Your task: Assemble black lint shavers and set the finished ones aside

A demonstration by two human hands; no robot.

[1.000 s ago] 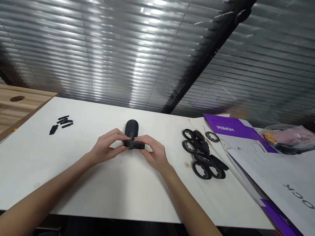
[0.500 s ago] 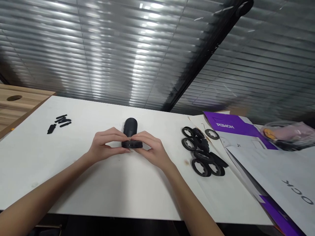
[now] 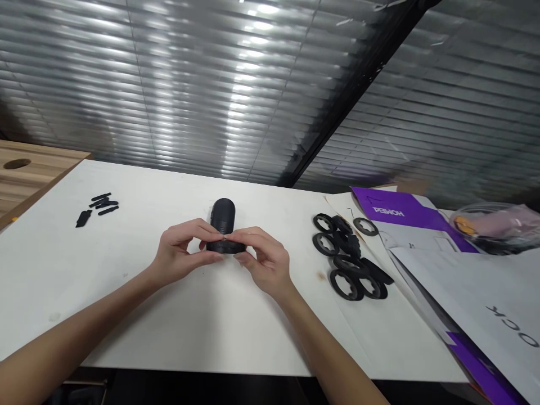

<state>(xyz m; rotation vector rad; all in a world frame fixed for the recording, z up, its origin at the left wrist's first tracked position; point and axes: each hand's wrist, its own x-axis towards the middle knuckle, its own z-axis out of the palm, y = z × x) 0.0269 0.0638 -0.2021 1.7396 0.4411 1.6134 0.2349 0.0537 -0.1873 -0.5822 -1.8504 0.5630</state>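
Between both hands is a round black disc-shaped part [image 3: 226, 247], seen edge-on just above the white table. My left hand [image 3: 185, 247] pinches its left side, thumb below and fingers on top. From the right, my right hand [image 3: 264, 256] grips the other side the same way, and the fingertips of both hands nearly meet over its upper edge. Directly behind it stands a black rounded cylindrical piece [image 3: 223, 214]; whether the two touch, I cannot tell. The face of the disc is hidden from me.
Several black rings [image 3: 346, 284] and other dark parts lie in a group at right, near a lone flat ring [image 3: 365, 226]. Small black strips [image 3: 104, 203] lie at left. Purple-and-white packaging [image 3: 396, 216], a clear plastic bag [image 3: 498, 225] and a wooden surface [image 3: 42, 171] border the table.
The disc has turned slightly in my fingers, and my right hand has shifted a little to the right. The whole view has moved slightly. Both hands keep their hold.
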